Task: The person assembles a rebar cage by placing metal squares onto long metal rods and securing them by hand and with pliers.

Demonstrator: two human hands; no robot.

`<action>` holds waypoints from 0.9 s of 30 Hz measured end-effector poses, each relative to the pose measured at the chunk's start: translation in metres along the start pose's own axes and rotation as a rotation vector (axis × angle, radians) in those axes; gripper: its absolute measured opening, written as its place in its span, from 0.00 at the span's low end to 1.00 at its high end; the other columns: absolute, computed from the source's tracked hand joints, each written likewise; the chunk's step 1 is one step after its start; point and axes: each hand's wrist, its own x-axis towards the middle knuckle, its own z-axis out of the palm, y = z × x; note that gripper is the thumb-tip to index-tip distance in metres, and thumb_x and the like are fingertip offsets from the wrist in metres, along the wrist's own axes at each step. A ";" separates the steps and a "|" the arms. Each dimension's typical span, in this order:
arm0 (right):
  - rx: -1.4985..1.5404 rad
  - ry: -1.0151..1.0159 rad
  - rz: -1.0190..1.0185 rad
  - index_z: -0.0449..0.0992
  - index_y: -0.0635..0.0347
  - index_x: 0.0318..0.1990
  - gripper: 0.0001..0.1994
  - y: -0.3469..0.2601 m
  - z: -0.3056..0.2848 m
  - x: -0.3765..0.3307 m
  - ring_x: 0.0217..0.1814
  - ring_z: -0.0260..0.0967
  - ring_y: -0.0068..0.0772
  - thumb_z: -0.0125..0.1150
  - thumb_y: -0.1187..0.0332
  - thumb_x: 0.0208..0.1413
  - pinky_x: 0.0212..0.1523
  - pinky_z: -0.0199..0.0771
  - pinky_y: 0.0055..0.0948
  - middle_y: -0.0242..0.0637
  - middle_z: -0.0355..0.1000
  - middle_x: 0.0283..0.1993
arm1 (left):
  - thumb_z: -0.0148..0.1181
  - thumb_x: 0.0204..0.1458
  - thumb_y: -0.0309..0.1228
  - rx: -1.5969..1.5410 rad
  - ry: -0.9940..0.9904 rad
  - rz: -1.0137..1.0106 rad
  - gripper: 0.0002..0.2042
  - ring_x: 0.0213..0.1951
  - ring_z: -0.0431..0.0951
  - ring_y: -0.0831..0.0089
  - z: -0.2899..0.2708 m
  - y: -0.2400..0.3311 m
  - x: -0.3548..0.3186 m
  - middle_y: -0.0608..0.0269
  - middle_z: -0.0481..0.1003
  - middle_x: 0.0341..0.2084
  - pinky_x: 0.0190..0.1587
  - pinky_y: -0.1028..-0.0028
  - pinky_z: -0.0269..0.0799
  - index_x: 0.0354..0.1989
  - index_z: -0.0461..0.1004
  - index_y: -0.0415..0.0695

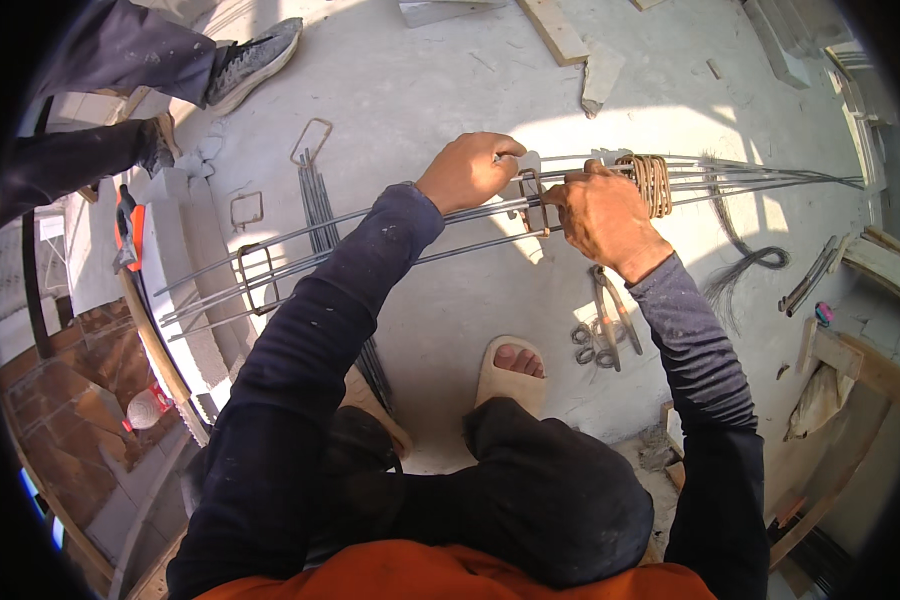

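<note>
Long thin steel rods (360, 250) run left to right in front of me, with rectangular wire stirrups around them. One stirrup (258, 280) stands near their left end, and a bunch of rusty stirrups (652, 186) sits on the right. Between these, a single stirrup (533, 204) is at my right hand (610, 218), whose fingers are curled closed against it and the rods. My left hand (470, 172) rests over the rods just left of it, fingertips pinched; what they hold is hidden. Pliers (615, 312) lie on the floor below my right hand.
Small wire coils (592, 346) lie beside the pliers, and a hank of thin wire (745, 262) farther right. More rods (317, 200) and loose stirrups (247, 209) are at left. Pale blocks (192, 290) support the rods' left end. Another person's shoe (255, 65) is far left.
</note>
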 end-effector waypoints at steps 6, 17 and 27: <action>0.023 -0.008 0.135 0.84 0.56 0.45 0.09 -0.019 0.014 -0.006 0.46 0.82 0.48 0.65 0.69 0.58 0.44 0.85 0.45 0.41 0.82 0.39 | 0.66 0.58 0.32 -0.246 -0.201 -0.253 0.16 0.46 0.83 0.65 -0.006 -0.003 0.018 0.53 0.86 0.42 0.52 0.67 0.75 0.52 0.85 0.39; 0.077 0.072 0.123 0.82 0.56 0.44 0.07 -0.023 0.018 -0.008 0.46 0.81 0.47 0.66 0.69 0.59 0.41 0.85 0.44 0.41 0.82 0.40 | 0.59 0.65 0.32 -0.079 0.147 0.158 0.10 0.39 0.83 0.62 0.024 -0.002 0.012 0.54 0.84 0.36 0.45 0.63 0.76 0.45 0.80 0.39; 0.047 0.203 0.043 0.84 0.51 0.43 0.07 0.016 -0.002 0.047 0.44 0.79 0.43 0.69 0.68 0.56 0.41 0.82 0.42 0.35 0.80 0.36 | 0.58 0.65 0.28 -0.032 0.174 0.150 0.06 0.38 0.82 0.43 0.025 0.005 0.004 0.46 0.81 0.31 0.43 0.50 0.75 0.44 0.78 0.40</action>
